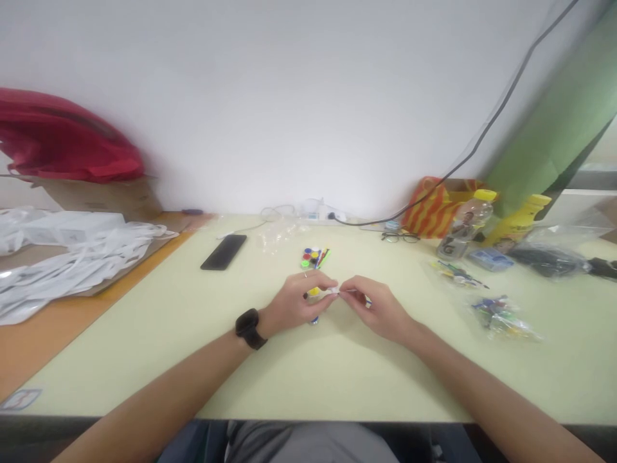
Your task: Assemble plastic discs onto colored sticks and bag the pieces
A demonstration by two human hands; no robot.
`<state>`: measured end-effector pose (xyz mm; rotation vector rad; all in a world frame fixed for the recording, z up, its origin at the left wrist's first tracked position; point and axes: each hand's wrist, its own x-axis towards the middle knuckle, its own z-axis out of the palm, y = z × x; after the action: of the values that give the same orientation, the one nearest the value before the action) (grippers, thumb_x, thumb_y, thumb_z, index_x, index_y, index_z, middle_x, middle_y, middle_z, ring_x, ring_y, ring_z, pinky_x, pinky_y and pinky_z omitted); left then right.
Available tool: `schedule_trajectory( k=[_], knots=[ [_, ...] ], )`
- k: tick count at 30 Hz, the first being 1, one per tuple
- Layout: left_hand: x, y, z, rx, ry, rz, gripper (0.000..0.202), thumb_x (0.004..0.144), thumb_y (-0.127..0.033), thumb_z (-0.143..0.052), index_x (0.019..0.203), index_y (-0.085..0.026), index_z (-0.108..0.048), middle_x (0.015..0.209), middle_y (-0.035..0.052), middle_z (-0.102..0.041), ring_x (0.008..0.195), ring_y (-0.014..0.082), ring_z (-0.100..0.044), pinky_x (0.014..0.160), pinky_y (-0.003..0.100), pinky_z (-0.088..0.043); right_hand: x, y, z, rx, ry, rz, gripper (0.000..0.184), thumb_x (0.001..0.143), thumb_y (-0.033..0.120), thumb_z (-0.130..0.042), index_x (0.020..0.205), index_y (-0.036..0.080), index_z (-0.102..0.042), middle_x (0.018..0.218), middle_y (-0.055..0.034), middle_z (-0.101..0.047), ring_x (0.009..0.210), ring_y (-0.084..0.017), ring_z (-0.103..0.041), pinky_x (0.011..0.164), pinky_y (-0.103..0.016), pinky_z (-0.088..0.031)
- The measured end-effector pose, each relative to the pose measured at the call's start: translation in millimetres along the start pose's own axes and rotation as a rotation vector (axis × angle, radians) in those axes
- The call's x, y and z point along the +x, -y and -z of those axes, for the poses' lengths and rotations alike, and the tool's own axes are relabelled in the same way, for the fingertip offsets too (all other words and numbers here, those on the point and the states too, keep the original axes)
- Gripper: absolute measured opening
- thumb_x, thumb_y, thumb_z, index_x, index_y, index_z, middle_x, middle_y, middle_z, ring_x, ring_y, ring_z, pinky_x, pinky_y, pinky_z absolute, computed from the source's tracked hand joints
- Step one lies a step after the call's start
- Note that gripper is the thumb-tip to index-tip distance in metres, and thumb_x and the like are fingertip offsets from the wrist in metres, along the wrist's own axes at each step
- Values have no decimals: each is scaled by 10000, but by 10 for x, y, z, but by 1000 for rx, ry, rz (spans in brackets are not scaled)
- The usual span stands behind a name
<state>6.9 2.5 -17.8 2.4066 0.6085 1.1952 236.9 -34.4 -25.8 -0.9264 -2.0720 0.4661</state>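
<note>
Evidently, a plain white wall (270,103) backs the pale yellow table (159,347). On the table's left, a red bag (67,141) rests on a cardboard box (106,196), with white plastic bags (53,273) spread in front. On the right stand a striped red and yellow bag (424,215) and 2 bottles, the yellow bottle (513,225) and the clear bottle (463,225), both with yellow caps.

Over the middle of the table, the left hand (296,301) and the right hand (383,312) almost meet. The left thumb and forefinger are pinched tight on a small white piece (333,290), which sits between the 2 hands. The right thumb and forefinger are drawn together at its right end; whether they grip it or some other part, I cannot tell.

A black watch (249,328) circles the left wrist. Well apart to the left lies a dark phone (224,252). Near the right forearm lie 2 clear packets (504,318) of coloured parts. Just beyond the fingertips are thin coloured sticks (324,258) beside small round pieces (306,256) in red, blue, yellow and green.
</note>
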Motion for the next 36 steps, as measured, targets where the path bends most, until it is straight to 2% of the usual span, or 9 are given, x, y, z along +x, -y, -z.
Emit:
schedule_trajectory(
  k=[5, 14, 18, 22, 27, 32, 33, 34, 36],
  knots=[
    [-1, -18, -4, -28, 16, 18, 75, 905, -195, -691, 980, -197, -687, 954, 73, -744, 853, 186, -691, 816, 318, -531, -6, 5, -1, -39, 14, 27, 109, 1006, 179, -519, 1024, 222, -618, 854, -30, -652, 679, -152, -554, 639, -283, -451],
    [22, -105, 12, -61, 36, 109, 45, 875, -202, -695, 894, -180, -661, 791, 29, -675, 738, 160, -642, 723, 287, -499, 9, 54, 20, 34, 24, 15, 106, 1017, 215, -535, 1002, 224, -639, 850, -25, -653, 685, -149, -547, 635, -277, -437],
    [72, -131, 37, -260, 57, 197, 117, 902, -283, -704, 897, -168, -684, 965, 90, -710, 818, 178, -673, 779, 319, -547, 41, 90, 69, 115, 7, -39, 141, 1029, 281, -535, 992, 225, -660, 866, -35, -638, 723, -161, -576, 663, -292, -458],
    [119, -166, 71, -564, 110, 388, 245, 903, -369, -729, 833, -146, -659, 1157, 140, -704, 699, 131, -663, 688, 316, -572, 60, 76, 78, 185, -10, -100, 153, 1033, 320, -529, 1052, 229, -651, 885, -38, -620, 761, -173, -595, 690, -309, -483],
    [122, -99, 58, -683, 12, 517, 286, 807, -334, -842, 940, -159, -659, 895, 49, -706, 783, 154, -695, 705, 280, -563, 38, 1, 60, 136, -206, -83, 406, 1023, 324, -538, 1415, 267, -448, 1013, -55, -572, 856, -197, -580, 787, -357, -511],
    [87, 26, 25, -756, -41, 605, 304, 801, -311, -852, 971, -152, -656, 852, 38, -728, 813, 180, -735, 761, 314, -596, -18, -19, 75, 139, -156, 20, 621, 1042, 328, -492, 1586, 323, -191, 1015, -36, -534, 785, -177, -529, 740, -341, -484],
    [81, 37, 24, -768, -41, 609, 303, 801, -309, -853, 965, -151, -654, 844, 38, -733, 807, 185, -740, 747, 314, -599, -24, -13, 81, 151, -140, 17, 611, 1042, 346, -492, 1579, 316, -202, 1039, -39, -533, 766, -168, -517, 730, -336, -478],
    [78, 43, 25, -777, -39, 608, 300, 801, -306, -854, 958, -149, -653, 839, 37, -737, 804, 188, -744, 737, 311, -601, -25, -5, 90, 166, -109, 0, 530, 1042, 367, -490, 1532, 295, -302, 1043, -41, -537, 747, -161, -506, 722, -331, -470],
    [76, 42, 30, -788, -34, 603, 289, 805, -297, -853, 947, -147, -652, 841, 38, -745, 805, 187, -749, 735, 304, -603, -15, 10, 113, 220, 15, -80, 277, 1058, 414, -445, 1175, 218, -601, 908, -26, -553, 677, -147, -475, 687, -319, -445]
  ],
)
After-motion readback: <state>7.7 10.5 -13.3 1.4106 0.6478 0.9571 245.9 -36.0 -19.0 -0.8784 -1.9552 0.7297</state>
